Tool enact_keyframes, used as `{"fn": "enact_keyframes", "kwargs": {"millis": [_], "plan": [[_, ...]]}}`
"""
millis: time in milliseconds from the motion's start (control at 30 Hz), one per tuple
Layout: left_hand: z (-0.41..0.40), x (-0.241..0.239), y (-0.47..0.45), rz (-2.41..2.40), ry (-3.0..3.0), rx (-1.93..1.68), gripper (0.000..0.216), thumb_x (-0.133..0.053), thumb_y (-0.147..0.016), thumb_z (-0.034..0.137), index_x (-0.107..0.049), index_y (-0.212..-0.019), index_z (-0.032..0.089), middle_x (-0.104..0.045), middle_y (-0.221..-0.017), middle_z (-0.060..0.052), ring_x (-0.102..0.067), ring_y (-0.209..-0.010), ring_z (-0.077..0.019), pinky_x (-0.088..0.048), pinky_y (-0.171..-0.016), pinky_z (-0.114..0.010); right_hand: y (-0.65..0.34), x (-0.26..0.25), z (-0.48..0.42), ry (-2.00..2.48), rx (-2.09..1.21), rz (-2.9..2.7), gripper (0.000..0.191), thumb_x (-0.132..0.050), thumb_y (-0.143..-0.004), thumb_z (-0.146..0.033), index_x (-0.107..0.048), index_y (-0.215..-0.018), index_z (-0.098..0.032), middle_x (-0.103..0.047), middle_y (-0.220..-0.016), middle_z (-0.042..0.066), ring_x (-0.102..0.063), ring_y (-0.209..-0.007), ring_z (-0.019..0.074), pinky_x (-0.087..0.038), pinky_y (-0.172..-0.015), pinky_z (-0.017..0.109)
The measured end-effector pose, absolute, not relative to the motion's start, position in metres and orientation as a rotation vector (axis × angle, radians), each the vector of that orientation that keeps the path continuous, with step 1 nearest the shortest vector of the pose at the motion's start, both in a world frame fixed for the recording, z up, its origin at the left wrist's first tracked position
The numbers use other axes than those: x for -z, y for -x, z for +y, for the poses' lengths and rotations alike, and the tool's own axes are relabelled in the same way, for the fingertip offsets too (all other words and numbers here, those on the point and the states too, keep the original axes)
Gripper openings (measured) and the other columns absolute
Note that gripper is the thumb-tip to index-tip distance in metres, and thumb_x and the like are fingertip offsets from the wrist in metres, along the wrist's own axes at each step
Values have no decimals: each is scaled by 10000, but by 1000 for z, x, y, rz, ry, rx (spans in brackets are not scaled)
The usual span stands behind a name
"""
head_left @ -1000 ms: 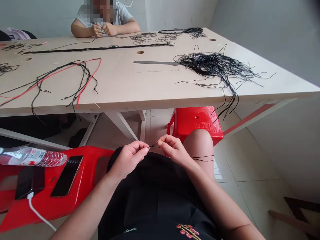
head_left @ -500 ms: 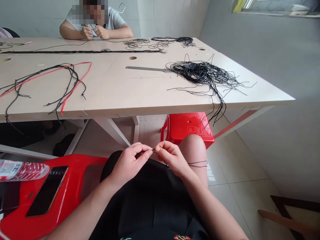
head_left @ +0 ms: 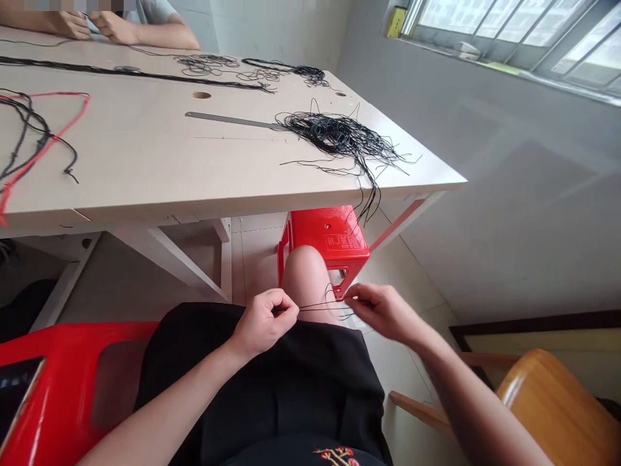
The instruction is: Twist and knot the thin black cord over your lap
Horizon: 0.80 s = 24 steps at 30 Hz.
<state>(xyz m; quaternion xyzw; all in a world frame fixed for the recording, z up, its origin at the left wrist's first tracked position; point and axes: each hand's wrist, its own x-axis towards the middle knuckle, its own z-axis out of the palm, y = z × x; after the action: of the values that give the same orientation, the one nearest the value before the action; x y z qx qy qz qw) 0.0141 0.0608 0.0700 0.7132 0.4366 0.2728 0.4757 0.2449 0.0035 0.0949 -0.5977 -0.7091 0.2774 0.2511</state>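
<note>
Thin black cord point(head_left: 317, 305) is stretched between my two hands, above my lap and bare knee. My left hand point(head_left: 269, 320) is closed, pinching one end of the span between thumb and curled fingers. To the right, my right hand point(head_left: 383, 310) pinches the other end with its fingertips, and a small loop of cord stands up just left of it. What lies inside the fingers is hidden. On the table ahead lies a tangled heap of black cords point(head_left: 339, 134), some strands hanging over the front edge. A steel ruler point(head_left: 228, 120) sticks out leftward from under the heap.
The wooden table point(head_left: 160, 175) spans the front. A red stool point(head_left: 334, 236) stands under it; another red stool point(head_left: 68, 369) with a phone point(head_left: 17, 395) is at left. A wooden chair point(head_left: 557, 408) is at right. Across the table rest another person's hands point(head_left: 97, 26).
My hands have moved apart, the right one going rightward, drawing cord out between them. The view has swung to the right, showing more window and the chair.
</note>
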Motion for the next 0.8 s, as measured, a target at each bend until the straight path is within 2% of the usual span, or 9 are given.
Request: {"fn": "enact_keyframes", "kwargs": {"millis": [100, 233, 467, 800], "plan": [[69, -51, -29, 1119, -1635, -659, 159, -521, -657, 214, -482, -508, 172, -484, -533, 30, -456, -542, -104, -368, -537, -222, -305, -81, -5, 1843, -674, -1816, 192, -500, -815, -344, -604, -764, -191, -560, -609, -3, -440, -517, 99, -362, -515, 221], [70, -28, -34, 1243, -1466, -656, 136, -533, -635, 217, -504, -515, 161, -460, -509, 49, -410, -508, -86, -314, -500, -212, -361, -38, 0, 2010, -758, -1555, 327, -500, -786, -467, -608, -789, -158, -555, -646, 14, -434, -546, 106, -360, -521, 230], [56, -9, -34, 1219, -1213, -670, 154, -570, -631, 245, -512, -521, 154, -408, -476, 66, -340, -481, -66, -270, -482, -206, -355, 42, 31, 2121, -801, -1507, 289, -542, -718, -448, -611, -689, -169, -541, -572, -9, -428, -512, 107, -342, -496, 230], [70, -13, -29, 1118, -1072, -826, 138, -603, -614, 243, -539, -529, 156, -437, -476, 58, -349, -484, -67, -274, -487, -212, -350, 44, 56, 2076, -649, -1423, 345, -470, -757, -499, -607, -765, -182, -611, -673, 19, -475, -560, 130, -376, -523, 245]]}}
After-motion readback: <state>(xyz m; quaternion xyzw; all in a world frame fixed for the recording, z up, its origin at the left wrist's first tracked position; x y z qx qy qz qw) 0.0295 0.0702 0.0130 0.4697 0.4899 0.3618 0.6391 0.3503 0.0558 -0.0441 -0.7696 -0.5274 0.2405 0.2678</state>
